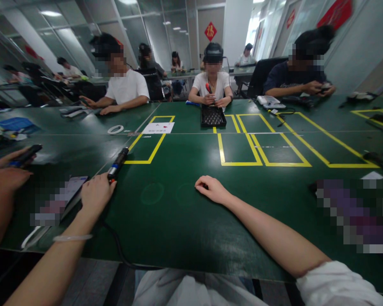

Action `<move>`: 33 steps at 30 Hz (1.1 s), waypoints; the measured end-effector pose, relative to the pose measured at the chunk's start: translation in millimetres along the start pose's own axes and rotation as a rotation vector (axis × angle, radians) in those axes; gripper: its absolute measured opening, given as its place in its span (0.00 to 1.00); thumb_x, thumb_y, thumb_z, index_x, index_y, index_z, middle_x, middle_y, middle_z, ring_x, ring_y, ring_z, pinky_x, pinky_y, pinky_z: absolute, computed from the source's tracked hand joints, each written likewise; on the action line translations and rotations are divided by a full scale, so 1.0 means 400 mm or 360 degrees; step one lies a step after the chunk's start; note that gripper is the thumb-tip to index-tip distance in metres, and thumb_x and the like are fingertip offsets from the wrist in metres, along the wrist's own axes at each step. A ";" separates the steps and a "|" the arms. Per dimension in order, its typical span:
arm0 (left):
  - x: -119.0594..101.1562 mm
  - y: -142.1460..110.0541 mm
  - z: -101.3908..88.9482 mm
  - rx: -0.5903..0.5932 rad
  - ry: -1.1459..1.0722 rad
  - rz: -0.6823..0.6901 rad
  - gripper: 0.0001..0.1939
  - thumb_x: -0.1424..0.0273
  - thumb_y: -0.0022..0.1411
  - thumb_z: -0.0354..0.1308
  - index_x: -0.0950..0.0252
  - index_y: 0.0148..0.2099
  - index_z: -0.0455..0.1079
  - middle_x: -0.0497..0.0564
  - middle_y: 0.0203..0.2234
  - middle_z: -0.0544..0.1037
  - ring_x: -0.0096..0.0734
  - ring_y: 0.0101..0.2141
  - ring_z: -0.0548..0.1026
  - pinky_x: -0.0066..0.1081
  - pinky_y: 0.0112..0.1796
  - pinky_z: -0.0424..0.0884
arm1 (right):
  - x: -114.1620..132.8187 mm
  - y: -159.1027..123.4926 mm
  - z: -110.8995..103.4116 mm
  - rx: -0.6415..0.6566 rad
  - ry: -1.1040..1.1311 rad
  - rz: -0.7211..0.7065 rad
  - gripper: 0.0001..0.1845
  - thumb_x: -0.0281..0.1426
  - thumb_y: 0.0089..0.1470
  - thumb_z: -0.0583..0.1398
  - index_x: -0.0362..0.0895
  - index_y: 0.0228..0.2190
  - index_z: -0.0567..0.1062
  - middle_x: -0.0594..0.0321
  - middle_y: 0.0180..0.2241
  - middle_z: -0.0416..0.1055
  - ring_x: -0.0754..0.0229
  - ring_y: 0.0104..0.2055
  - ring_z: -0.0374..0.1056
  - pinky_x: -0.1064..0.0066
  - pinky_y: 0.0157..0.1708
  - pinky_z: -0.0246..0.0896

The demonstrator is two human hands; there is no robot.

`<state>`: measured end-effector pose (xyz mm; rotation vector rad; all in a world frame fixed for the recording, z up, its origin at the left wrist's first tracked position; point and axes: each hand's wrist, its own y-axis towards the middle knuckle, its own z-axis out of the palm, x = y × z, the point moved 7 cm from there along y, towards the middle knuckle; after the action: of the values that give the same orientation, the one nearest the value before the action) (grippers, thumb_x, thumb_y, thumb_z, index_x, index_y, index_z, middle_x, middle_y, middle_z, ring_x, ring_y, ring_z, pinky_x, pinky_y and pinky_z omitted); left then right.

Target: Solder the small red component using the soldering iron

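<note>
Black tool (117, 165): 1 | left hand (97, 193): 1, holding it | right hand (213, 189): 1

Yellow tape outlines (241, 164) mark the green table (181, 148), most of them between one and three o'clock. A white sheet (166, 127) lies at ten o'clock, with a white ring (115, 133) farther left, between nine and ten. A black tray (213, 125) sits at one o'clock, before a seated person in a white top (225, 80). A blue tray (14, 123) lies at nine; a red diamond sign (210, 31) hangs at twelve.
</note>
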<state>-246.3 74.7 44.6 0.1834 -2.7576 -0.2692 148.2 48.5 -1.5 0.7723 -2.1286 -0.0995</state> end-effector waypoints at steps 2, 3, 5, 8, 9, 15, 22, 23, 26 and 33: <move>0.003 -0.007 -0.002 -0.0022 -0.0040 -0.0054 0.24 0.59 0.66 0.41 0.75 0.52 0.61 0.65 0.41 0.74 0.49 0.41 0.71 0.36 0.41 0.61 | 0.001 0.000 -0.001 -0.0002 -0.0002 0.0000 0.04 0.27 0.58 0.58 0.44 0.32 0.73 0.63 0.31 0.72 0.61 0.35 0.65 0.70 0.35 0.58; 0.003 -0.009 -0.002 -0.0028 -0.0043 -0.0075 0.24 0.60 0.66 0.41 0.75 0.51 0.62 0.65 0.41 0.74 0.49 0.40 0.72 0.36 0.41 0.61 | 0.001 0.001 -0.002 -0.0003 -0.0003 0.0002 0.04 0.27 0.58 0.58 0.44 0.32 0.73 0.63 0.31 0.72 0.61 0.35 0.65 0.70 0.35 0.58; 0.002 -0.012 0.001 -0.0030 -0.0015 -0.0099 0.23 0.60 0.66 0.39 0.74 0.49 0.63 0.64 0.39 0.75 0.48 0.39 0.72 0.36 0.40 0.61 | 0.002 0.002 -0.002 0.0000 -0.0003 0.0006 0.04 0.27 0.58 0.58 0.44 0.32 0.73 0.63 0.31 0.72 0.61 0.35 0.65 0.70 0.35 0.58; -0.003 -0.013 0.002 -0.0067 0.0048 -0.0093 0.24 0.61 0.67 0.36 0.74 0.46 0.65 0.63 0.36 0.76 0.46 0.37 0.72 0.36 0.40 0.61 | 0.003 0.003 -0.002 0.0004 -0.0005 0.0006 0.04 0.27 0.58 0.58 0.43 0.32 0.73 0.63 0.31 0.72 0.61 0.35 0.65 0.70 0.35 0.57; -0.005 -0.013 0.001 -0.0089 0.0064 -0.0084 0.24 0.61 0.67 0.35 0.74 0.46 0.65 0.63 0.35 0.76 0.45 0.36 0.73 0.36 0.41 0.61 | 0.003 0.004 -0.002 0.0001 -0.0007 0.0004 0.04 0.27 0.58 0.58 0.43 0.32 0.73 0.63 0.31 0.72 0.61 0.35 0.65 0.70 0.35 0.57; 0.027 0.001 0.014 0.0016 -0.0072 -0.0170 0.29 0.57 0.67 0.34 0.75 0.48 0.66 0.65 0.34 0.76 0.47 0.35 0.74 0.37 0.39 0.62 | 0.004 0.004 0.000 0.0011 -0.0008 0.0000 0.04 0.27 0.58 0.58 0.43 0.32 0.73 0.63 0.31 0.72 0.61 0.34 0.65 0.71 0.35 0.57; 0.077 0.017 0.018 0.0219 -0.0521 -0.0521 0.29 0.52 0.66 0.36 0.67 0.54 0.65 0.65 0.42 0.75 0.53 0.39 0.74 0.38 0.34 0.65 | 0.010 0.004 -0.006 0.0008 -0.0018 0.0012 0.04 0.27 0.58 0.58 0.43 0.32 0.73 0.63 0.31 0.72 0.61 0.35 0.65 0.71 0.36 0.57; 0.062 0.016 0.003 0.0151 -0.0547 -0.0499 0.28 0.53 0.66 0.37 0.67 0.54 0.65 0.65 0.43 0.75 0.53 0.40 0.74 0.39 0.35 0.65 | 0.010 0.004 -0.006 0.0007 -0.0016 0.0009 0.04 0.27 0.58 0.58 0.43 0.32 0.73 0.63 0.31 0.72 0.61 0.35 0.65 0.71 0.36 0.57; -0.035 0.004 -0.049 0.0010 -0.0795 -0.0322 0.26 0.53 0.65 0.41 0.66 0.52 0.66 0.61 0.42 0.76 0.48 0.41 0.74 0.39 0.39 0.67 | 0.009 0.003 -0.005 0.0005 -0.0012 -0.0005 0.03 0.27 0.58 0.58 0.43 0.32 0.73 0.63 0.31 0.72 0.61 0.35 0.65 0.70 0.36 0.58; -0.441 -0.045 -0.144 0.0411 -0.1906 0.0533 0.19 0.54 0.63 0.49 0.63 0.44 0.68 0.52 0.34 0.78 0.35 0.37 0.76 0.34 0.41 0.68 | 0.001 -0.001 -0.005 -0.0013 0.0100 0.0051 0.04 0.27 0.57 0.58 0.44 0.37 0.72 0.64 0.31 0.72 0.62 0.34 0.67 0.70 0.36 0.60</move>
<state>-59.9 76.1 33.3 -0.5669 -3.9061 0.1417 149.6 48.4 -0.2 0.7273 -2.0793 -0.0661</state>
